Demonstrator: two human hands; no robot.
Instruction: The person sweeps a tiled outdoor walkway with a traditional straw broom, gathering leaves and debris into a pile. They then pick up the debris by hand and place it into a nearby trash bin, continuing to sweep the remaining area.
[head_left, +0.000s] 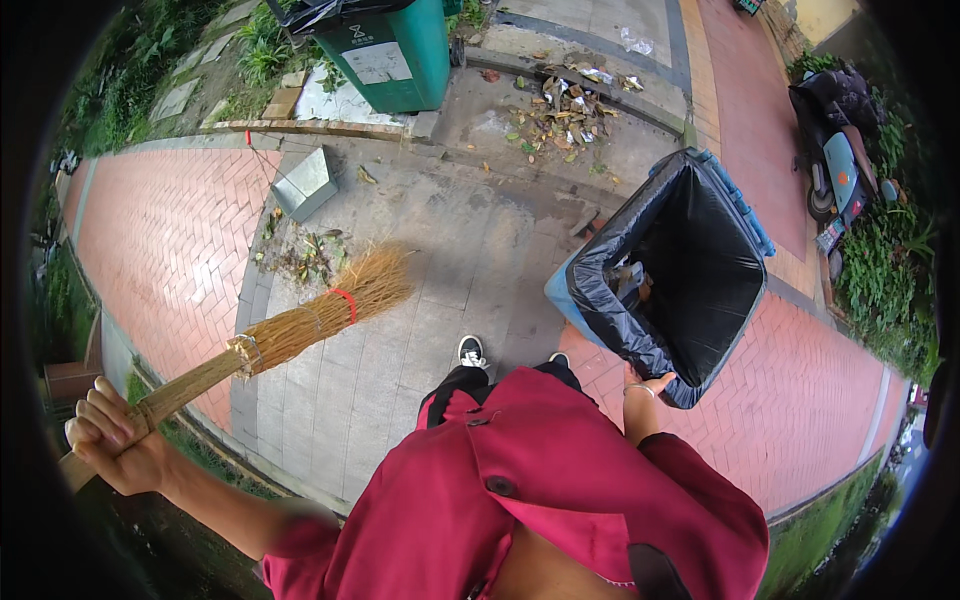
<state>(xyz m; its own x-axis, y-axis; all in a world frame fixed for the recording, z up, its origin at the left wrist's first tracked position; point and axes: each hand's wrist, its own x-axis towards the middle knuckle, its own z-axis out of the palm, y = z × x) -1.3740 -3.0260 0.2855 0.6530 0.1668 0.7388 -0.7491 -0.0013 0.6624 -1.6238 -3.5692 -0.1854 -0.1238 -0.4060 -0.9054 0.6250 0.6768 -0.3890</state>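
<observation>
My left hand (116, 442) is closed around the wooden handle of a straw broom (322, 315), whose bristles point up and right over the grey paving. With my right hand (649, 384) I grip the near rim of a blue bin (574, 300) lined with a black plastic bag (694, 277). Some litter lies inside the bag. Leaves and debris (307, 255) lie in a small pile just beyond the broom. Above that pile rests a metal dustpan (306, 184) with a thin handle. A bigger heap of leaves and paper scraps (566, 112) lies along the kerb.
A green wheeled bin (397, 67) with a black liner stands at the top, beside the planted ground. A parked scooter (840, 165) is at the right by the shrubs. The raised kerb (637, 105) runs behind the big heap. My shoes (471, 351) are on the paving.
</observation>
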